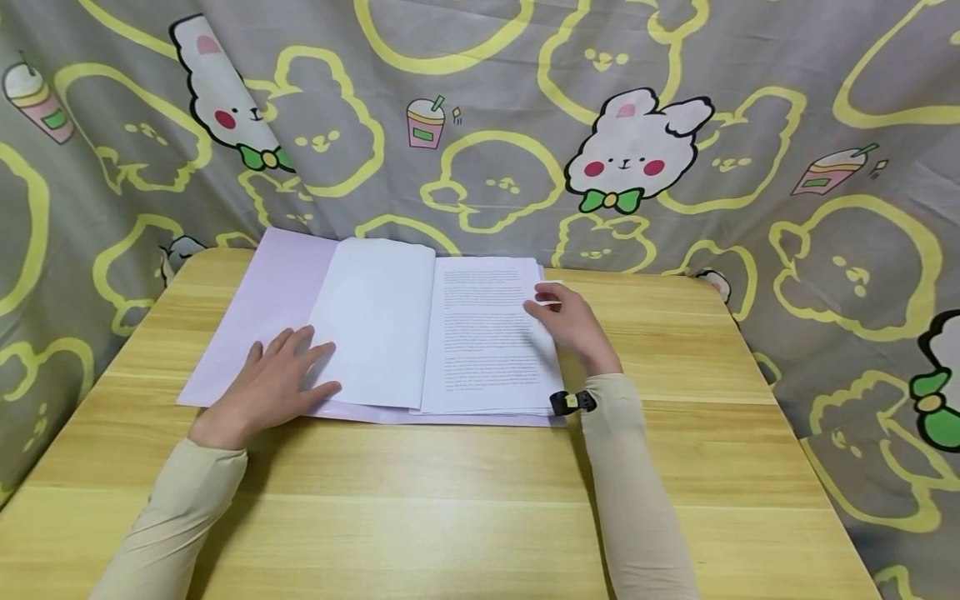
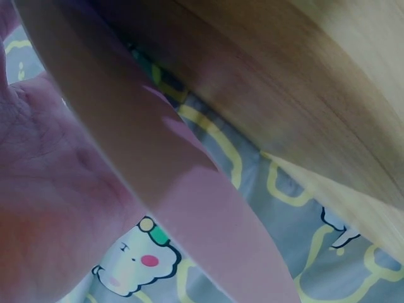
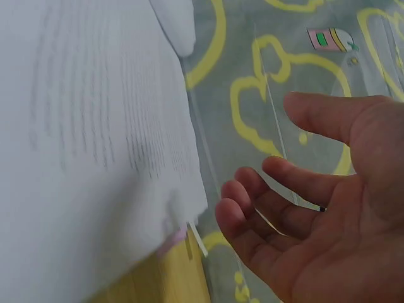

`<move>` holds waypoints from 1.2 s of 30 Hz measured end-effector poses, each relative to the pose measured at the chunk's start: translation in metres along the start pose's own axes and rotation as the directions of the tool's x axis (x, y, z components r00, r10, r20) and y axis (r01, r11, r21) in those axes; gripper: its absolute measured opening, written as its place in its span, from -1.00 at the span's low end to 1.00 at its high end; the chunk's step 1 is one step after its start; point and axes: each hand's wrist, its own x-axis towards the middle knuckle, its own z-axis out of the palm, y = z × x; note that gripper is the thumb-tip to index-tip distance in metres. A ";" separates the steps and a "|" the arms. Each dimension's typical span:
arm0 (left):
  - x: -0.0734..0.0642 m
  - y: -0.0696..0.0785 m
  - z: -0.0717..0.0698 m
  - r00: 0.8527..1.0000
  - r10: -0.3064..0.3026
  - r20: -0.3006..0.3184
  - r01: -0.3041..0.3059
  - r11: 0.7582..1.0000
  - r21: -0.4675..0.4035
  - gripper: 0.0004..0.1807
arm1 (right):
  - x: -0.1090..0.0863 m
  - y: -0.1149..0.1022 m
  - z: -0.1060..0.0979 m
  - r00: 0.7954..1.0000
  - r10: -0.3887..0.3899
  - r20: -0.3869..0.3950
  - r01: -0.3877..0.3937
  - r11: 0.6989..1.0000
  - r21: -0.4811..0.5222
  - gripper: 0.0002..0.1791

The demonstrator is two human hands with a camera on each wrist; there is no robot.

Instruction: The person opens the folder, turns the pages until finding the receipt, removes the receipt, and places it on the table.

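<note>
A lilac folder [image 1: 281,279] lies spread on the wooden table, with white sheets inside. The blank back of a turned sheet [image 1: 382,308] is on the left, and a page of printed text [image 1: 487,333] is on the right. My left hand [image 1: 273,383], fingers spread, is at the lower left over the cover and the turned sheet's edge; the lilac cover [image 2: 189,189] crosses the left wrist view in front of the palm. At the printed page's right edge is my right hand [image 1: 573,321]. The right wrist view shows its fingers [image 3: 290,211] loosely bent, thumb apart, nothing between them.
The wooden table [image 1: 420,508] extends in front of the folder and to both sides. A grey curtain [image 1: 517,100] with yellow outlines and cartoon animals hangs behind and beside it. A black band [image 1: 572,402] is at the right wrist.
</note>
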 end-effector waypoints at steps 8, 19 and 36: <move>0.000 0.000 0.000 1.000 0.001 -0.001 -0.001 1.000 0.007 -0.20 | 0.001 0.019 -0.017 0.997 0.079 0.015 -0.079 0.996 0.047 -0.47; -0.001 -0.002 0.000 1.000 0.006 -0.003 -0.006 1.000 0.001 -0.19 | 0.005 0.034 -0.016 0.987 0.144 0.076 -0.151 0.984 0.093 -0.50; -0.001 -0.002 0.000 1.000 0.012 -0.009 -0.012 1.000 -0.001 -0.21 | 0.005 0.035 -0.014 0.972 0.220 0.082 -0.227 0.969 0.100 -0.44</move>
